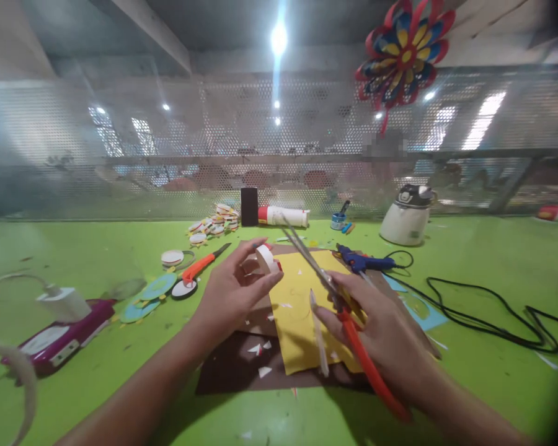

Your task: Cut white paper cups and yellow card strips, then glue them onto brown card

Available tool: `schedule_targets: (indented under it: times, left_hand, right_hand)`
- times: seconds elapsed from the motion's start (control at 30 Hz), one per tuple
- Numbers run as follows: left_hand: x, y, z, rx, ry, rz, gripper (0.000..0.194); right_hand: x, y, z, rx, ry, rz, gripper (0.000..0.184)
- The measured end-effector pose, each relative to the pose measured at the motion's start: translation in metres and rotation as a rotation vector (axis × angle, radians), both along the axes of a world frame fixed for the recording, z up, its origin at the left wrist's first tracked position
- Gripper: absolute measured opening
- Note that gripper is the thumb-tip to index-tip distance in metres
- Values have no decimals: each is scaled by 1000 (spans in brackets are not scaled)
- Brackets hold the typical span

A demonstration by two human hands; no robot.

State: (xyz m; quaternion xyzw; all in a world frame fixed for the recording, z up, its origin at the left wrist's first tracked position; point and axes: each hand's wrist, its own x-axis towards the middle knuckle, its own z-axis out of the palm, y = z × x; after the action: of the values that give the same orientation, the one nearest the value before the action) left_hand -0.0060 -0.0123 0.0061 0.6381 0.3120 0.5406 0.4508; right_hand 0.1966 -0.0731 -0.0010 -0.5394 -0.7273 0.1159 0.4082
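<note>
Between the thumb and fingers of my left hand (235, 288) is a white paper ring (265, 259) with a bit of red on it. My right hand (376, 316) grips scissors (367, 365) by their red-orange handles, the long metal blades pointing up and to the left. Under both hands lies a yellow paper sheet (291, 322) on dark brown card (230, 371). A pale pencil (320, 341) rests on the yellow sheet near my right thumb. Small white scraps (265, 371) are scattered on the card.
An orange utility knife (198, 267) lies left, beside blue discs (158, 288) and a purple power strip (69, 337). A blue glue gun (365, 260) with a black cord lies right. Behind stand a black box (249, 207), white paper pieces (214, 226) and a kettle-like jug (407, 220).
</note>
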Motion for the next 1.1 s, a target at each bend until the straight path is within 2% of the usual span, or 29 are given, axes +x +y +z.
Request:
schedule_targets:
  times: [0.13, 0.23, 0.37, 0.57, 0.87, 1.1]
  left_hand:
    - [-6, 8, -2, 162, -40, 102, 50]
    - [-9, 12, -4, 246, -60, 179, 47]
    - [-12, 14, -6, 270, 18, 272, 49]
    - [-14, 15, -9, 327, 168, 403, 51]
    - [-17, 16, -7, 347, 332, 398, 49]
    - [-17, 17, -4, 254, 344, 322, 54]
  right_hand:
    - [-4, -5, -5, -64, -137, 23, 20]
    - [-3, -5, -11, -73, -206, 8, 24]
    - [1, -1, -18, 33, -311, -41, 33]
    - [4, 1, -24, 222, -440, -87, 35]
    - [6, 0, -21, 223, -523, -89, 32]
    - [10, 1, -22, 165, -566, -71, 26]
